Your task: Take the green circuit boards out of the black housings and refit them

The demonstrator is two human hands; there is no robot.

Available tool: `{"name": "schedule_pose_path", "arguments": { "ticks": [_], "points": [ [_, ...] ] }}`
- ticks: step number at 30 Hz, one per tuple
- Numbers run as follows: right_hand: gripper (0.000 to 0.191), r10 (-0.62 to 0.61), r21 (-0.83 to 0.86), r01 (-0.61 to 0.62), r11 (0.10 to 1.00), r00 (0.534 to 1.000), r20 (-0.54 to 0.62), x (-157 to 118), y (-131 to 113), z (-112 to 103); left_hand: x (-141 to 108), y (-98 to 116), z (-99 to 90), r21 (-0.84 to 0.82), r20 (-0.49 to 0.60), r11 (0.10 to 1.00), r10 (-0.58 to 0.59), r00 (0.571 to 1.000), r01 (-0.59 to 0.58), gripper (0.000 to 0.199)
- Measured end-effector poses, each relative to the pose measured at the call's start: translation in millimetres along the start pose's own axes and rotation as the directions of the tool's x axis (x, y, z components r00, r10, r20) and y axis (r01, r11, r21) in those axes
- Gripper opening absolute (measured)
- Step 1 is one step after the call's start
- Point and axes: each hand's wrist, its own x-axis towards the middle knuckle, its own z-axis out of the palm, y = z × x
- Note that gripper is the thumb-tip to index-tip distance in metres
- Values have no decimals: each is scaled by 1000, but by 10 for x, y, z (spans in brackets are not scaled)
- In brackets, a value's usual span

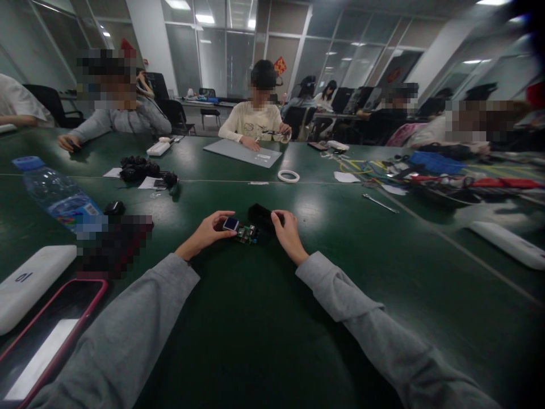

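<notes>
The left hand [212, 233] has its fingers closed on the screen end of a small circuit board [246, 234], thumb at the near edge of the screen [230, 224]. The board sits just above the middle of the view, low over or on the green counter [264, 329] — which of the two, I cannot tell. The right hand [287, 228] pinches a black box [259, 214] at its 3 o'clock end; the box lies at the board's 1 o'clock, very near.

The likeliest trouble is a knock: with so little room between them, a careless turn of either wrist could drive the box into the board's bare parts. A heavy thumb might also strain the screen — or, with only one end gripped, the board could tip. The bottle [63, 196], towards 10 o'clock, seems a lesser worry unless the left sleeve swings wide.
</notes>
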Motion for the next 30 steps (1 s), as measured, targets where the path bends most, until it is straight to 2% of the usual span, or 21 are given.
{"name": "schedule_pose_path", "arguments": {
  "ticks": [6, 17, 24, 30],
  "points": [
    [44, 28, -14, -29, 999, 999, -28, -1, 32, 7, -10, 32, -1, 12, 3, 1000, -2, 1000, 2, 63],
    [46, -9, -56, 11, 998, 1000, 26, -40, -104, -29, -8, 21, 0, 42, 24, 999, 1, 1000, -2, 65],
    [35, -193, -152, 192, 970, 981, 12, -86, -253, -67, -8, 17, -8, 62, 29, 998, -2, 1000, 0, 64],
    [30, -379, -201, 401, 894, 915, 138, -181, -462, -117, 17, -31, -11, 62, 30, 998, 25, 999, -27, 64]
  ]
}}
